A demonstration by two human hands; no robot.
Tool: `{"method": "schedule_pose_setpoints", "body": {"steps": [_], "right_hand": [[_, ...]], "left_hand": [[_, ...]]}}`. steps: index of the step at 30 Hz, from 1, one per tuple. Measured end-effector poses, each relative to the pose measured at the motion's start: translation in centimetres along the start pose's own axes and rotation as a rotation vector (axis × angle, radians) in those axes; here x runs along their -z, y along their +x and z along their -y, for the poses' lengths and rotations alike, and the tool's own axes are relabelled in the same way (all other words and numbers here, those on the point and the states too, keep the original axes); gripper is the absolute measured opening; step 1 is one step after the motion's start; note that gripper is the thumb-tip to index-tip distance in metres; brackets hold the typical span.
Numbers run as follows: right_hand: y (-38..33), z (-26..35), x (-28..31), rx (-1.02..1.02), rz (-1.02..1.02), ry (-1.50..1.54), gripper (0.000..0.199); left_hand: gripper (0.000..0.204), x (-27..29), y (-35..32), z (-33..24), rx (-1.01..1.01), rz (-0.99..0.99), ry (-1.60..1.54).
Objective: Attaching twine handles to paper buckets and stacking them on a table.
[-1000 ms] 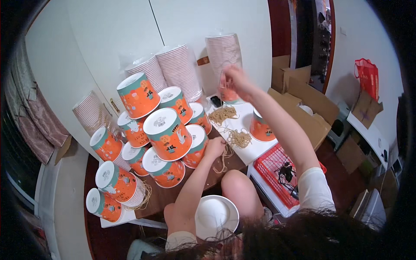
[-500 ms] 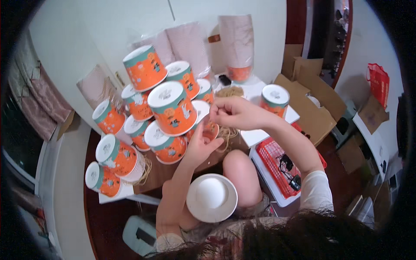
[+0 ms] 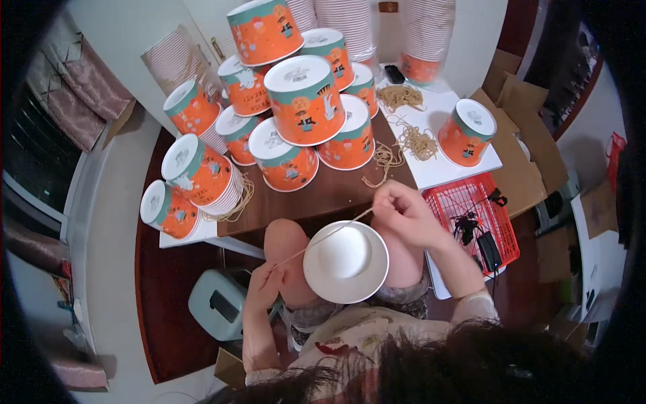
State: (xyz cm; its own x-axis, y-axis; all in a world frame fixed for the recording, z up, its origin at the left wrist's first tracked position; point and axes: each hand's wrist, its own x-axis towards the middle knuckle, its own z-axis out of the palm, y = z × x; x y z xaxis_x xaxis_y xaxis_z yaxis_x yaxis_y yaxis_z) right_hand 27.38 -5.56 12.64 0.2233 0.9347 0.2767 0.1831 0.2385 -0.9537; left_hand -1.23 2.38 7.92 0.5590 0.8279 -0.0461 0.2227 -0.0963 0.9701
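Note:
A thin tan cord (image 3: 323,237) is stretched slantwise between my two hands, above a round white paper tub (image 3: 316,277) held between my thighs. My left hand (image 3: 267,284) pinches the lower end of the cord, beside my left knee. Higher up, close to the table's front edge, my right hand (image 3: 407,214) grips the other end, its fingers closed. Loose cord strands (image 3: 385,160) lie on the brown tabletop just beyond my right hand. Orange and green printed paper tubs (image 3: 306,108) stand upside down in a piled group on the table.
Two heaps of tan cord (image 3: 417,143) lie on the white table section (image 3: 431,176), near a single orange tub (image 3: 465,135). A red basket (image 3: 508,232) with black cables and adapters stands at right. Tall sleeved tub stacks (image 3: 343,27) line the wall; open cardboard boxes (image 3: 531,158) stand far right.
Both hands have come down from over the table toward my lap and moved apart. The cord now shows stretched between them. The view has shifted, with the table higher in the picture.

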Motion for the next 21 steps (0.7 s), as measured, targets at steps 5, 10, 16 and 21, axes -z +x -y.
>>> {"method": "schedule_pose_setpoints", "body": {"steps": [5, 10, 16, 21], "right_hand": [[-4.1, -3.4, -2.2, -0.095, 0.002, 0.169, 0.006], [-6.0, -2.2, -3.8, 0.046, 0.083, -0.321, 0.029], [-6.1, -2.0, -8.2, 0.106, 0.256, -0.387, 0.028], [-6.1, -4.4, -9.8, 0.177, 0.249, -0.394, 0.018]], "left_hand": [[0.016, 1.6, -3.3, 1.4, 0.022, 0.068, 0.019], [0.011, -1.9, -3.2, 0.3, -0.302, 0.006, 0.705], [0.007, -5.8, -1.3, -0.5, -0.486, 0.003, 0.987], [0.005, -5.8, -1.7, -1.0, -0.433, -0.024, 1.054]]}}
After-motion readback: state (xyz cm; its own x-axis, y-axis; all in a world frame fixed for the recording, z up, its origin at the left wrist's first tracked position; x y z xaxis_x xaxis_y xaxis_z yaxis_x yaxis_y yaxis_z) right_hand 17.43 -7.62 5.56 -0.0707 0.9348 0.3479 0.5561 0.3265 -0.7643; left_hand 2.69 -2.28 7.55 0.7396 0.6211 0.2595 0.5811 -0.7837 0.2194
